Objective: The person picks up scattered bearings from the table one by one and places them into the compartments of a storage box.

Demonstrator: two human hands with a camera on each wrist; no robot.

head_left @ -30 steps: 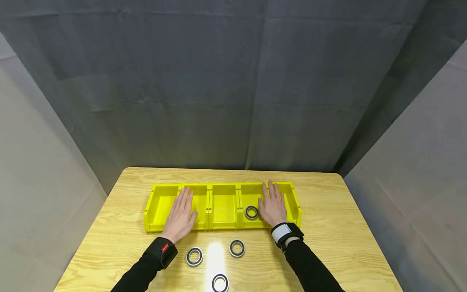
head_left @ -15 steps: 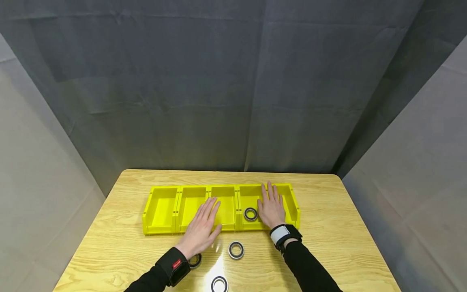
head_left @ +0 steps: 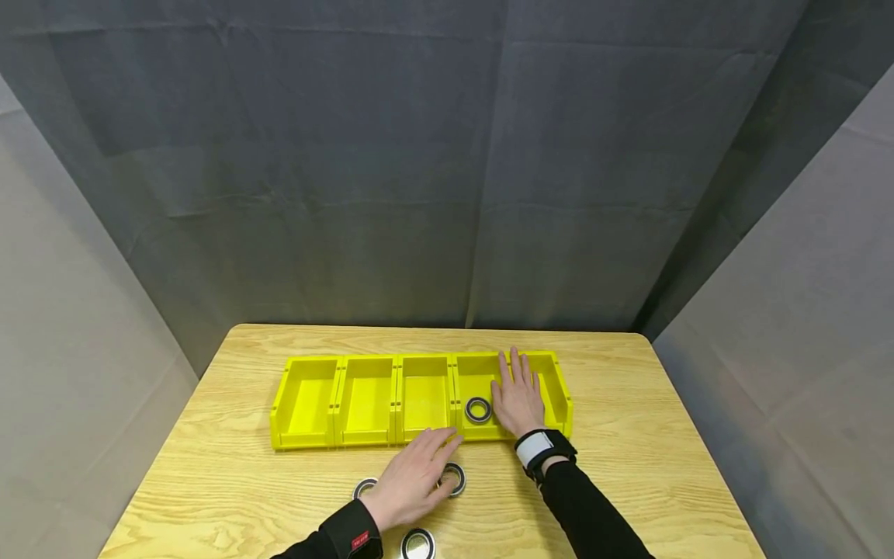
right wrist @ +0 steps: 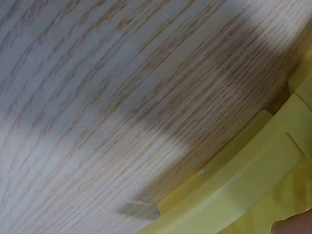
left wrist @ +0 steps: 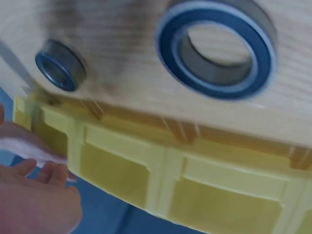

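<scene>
Left hand point(head_left: 414, 480), fingers loosely extended, holding nothing, above table point(head_left: 209, 473), partly hiding one ring point(head_left: 462, 477); two more rings point(head_left: 417, 532) near its wrist. Right hand point(head_left: 518, 399), fingers straight, gripping nothing, across yellow bins point(head_left: 366, 396); fourth ring point(head_left: 469, 411) inside, just left.

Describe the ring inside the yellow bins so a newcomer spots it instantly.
In the head view, a row of yellow bins stands on the wooden table. In the fourth bin from the left, just beside the right hand, lies a black-and-silver ring. It alone sits inside a bin; the other three rings lie on the table.
</scene>
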